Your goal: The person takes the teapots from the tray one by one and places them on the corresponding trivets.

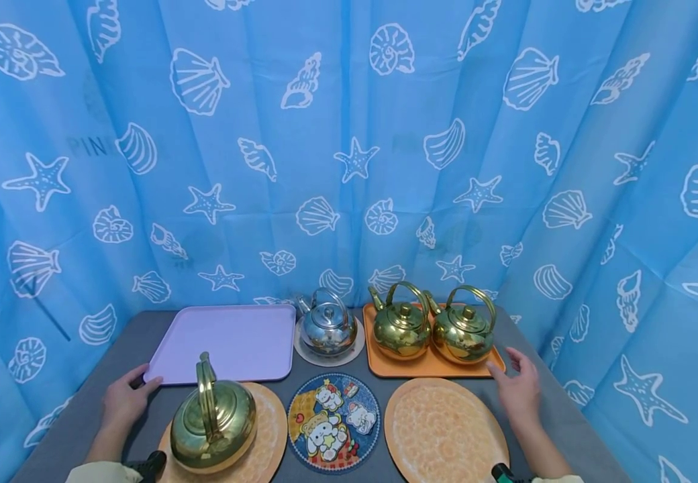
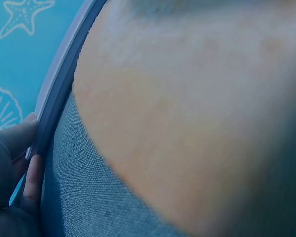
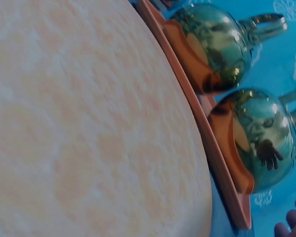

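My left hand (image 1: 127,397) grips the near left corner of a lilac tray (image 1: 228,342), its thumb and fingers around the rim; in the left wrist view the tray's edge runs between the digits. A gold kettle (image 1: 228,429) stands close by on a round tan placemat (image 1: 272,429). My right hand (image 1: 517,389) has its fingers spread beside the near right corner of an orange tray (image 1: 385,365), holding nothing. Two gold kettles (image 1: 402,332) sit side by side on that tray; the right-hand kettle (image 3: 266,148) is nearest my fingertips.
Between the trays, a silver kettle (image 1: 328,329) stands on a pale round mat (image 1: 301,352). A cartoon-printed round mat (image 1: 333,424) lies in front of it, with another tan placemat (image 1: 445,429) to its right. A blue shell-patterned curtain (image 1: 349,168) hangs behind the grey table (image 1: 566,429).
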`<control>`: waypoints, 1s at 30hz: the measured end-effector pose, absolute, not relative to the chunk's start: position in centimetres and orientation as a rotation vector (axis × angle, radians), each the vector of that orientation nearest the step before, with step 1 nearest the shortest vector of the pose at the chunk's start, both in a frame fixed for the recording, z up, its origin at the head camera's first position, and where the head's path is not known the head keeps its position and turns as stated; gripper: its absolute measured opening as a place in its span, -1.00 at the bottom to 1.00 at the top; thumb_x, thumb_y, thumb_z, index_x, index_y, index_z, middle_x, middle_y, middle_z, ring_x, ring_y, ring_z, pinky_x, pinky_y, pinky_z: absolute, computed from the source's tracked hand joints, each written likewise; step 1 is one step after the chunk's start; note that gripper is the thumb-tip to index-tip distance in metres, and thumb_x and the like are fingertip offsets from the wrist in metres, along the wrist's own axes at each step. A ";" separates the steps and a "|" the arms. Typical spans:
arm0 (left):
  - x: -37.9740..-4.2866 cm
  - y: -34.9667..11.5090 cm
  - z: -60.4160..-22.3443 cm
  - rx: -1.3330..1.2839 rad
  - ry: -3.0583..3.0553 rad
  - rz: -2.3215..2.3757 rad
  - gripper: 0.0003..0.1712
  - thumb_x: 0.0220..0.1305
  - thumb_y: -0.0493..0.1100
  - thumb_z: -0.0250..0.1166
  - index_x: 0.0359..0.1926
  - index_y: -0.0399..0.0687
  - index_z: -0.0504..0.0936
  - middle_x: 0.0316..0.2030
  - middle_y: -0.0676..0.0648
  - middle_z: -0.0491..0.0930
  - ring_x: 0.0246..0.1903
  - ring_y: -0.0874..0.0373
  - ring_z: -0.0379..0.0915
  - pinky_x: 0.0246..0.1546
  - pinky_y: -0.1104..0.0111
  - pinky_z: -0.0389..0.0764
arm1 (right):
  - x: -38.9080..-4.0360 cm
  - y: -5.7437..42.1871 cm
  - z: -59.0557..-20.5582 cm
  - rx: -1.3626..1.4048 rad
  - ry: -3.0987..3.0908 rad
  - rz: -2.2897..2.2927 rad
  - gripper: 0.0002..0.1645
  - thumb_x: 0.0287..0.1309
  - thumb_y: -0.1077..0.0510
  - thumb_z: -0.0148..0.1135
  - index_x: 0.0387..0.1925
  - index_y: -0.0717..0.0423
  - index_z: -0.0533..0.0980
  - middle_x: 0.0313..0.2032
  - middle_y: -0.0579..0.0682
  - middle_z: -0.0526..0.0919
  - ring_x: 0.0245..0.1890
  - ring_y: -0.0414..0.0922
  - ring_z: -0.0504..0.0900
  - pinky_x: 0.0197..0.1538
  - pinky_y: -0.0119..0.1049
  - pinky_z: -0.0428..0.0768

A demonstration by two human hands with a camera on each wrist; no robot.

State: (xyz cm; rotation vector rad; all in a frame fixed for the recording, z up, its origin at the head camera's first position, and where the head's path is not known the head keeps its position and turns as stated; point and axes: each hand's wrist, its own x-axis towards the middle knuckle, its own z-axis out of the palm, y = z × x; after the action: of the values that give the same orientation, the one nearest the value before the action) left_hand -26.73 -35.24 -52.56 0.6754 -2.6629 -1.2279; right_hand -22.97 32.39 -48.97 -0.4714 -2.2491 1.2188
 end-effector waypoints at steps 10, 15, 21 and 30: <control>-26.7 -35.3 -52.5 0.668 -2.666 -1.234 -0.21 0.37 0.05 0.23 0.40 -0.33 0.20 0.35 -0.51 0.06 0.34 -0.47 -0.12 0.24 -0.30 0.01 | -24.0 34.1 -50.1 -0.606 -2.450 1.261 -0.32 0.24 0.15 0.22 0.27 0.42 0.26 0.24 0.44 0.29 0.27 0.36 0.20 0.25 0.25 0.22; -26.7 -35.2 -52.4 0.653 -2.664 -1.235 -0.22 0.37 0.04 0.23 0.39 -0.35 0.20 0.34 -0.52 0.07 0.33 -0.48 -0.11 0.24 -0.30 -0.01 | -24.7 34.9 -50.8 -0.620 -2.561 1.239 -0.28 0.24 0.13 0.21 0.31 0.41 0.22 0.25 0.46 0.25 0.27 0.39 0.13 0.26 0.29 0.15; -26.7 -35.3 -52.4 0.648 -2.650 -1.232 -0.24 0.36 0.00 0.24 0.39 -0.36 0.22 0.34 -0.52 0.09 0.33 -0.47 -0.09 0.25 -0.29 0.00 | -25.4 36.0 -51.1 -0.571 -2.690 1.195 -0.24 0.26 0.07 0.19 0.33 0.43 0.21 0.32 0.48 0.17 0.31 0.40 0.08 0.29 0.28 0.13; -26.7 -35.2 -52.6 0.662 -2.649 -1.220 -0.23 0.35 0.02 0.25 0.38 -0.35 0.23 0.34 -0.52 0.09 0.33 -0.47 -0.09 0.25 -0.28 0.01 | -26.3 37.1 -51.8 -0.559 -2.682 1.140 -0.36 0.26 0.17 0.17 0.24 0.50 0.30 0.24 0.50 0.28 0.26 0.40 0.19 0.28 0.26 0.18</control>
State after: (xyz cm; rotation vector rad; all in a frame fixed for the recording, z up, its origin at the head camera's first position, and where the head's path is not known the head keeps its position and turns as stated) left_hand -26.73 -35.23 -52.62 0.6622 -2.6494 -1.2199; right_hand -26.34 37.14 -51.82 -0.5589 -2.6822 1.1403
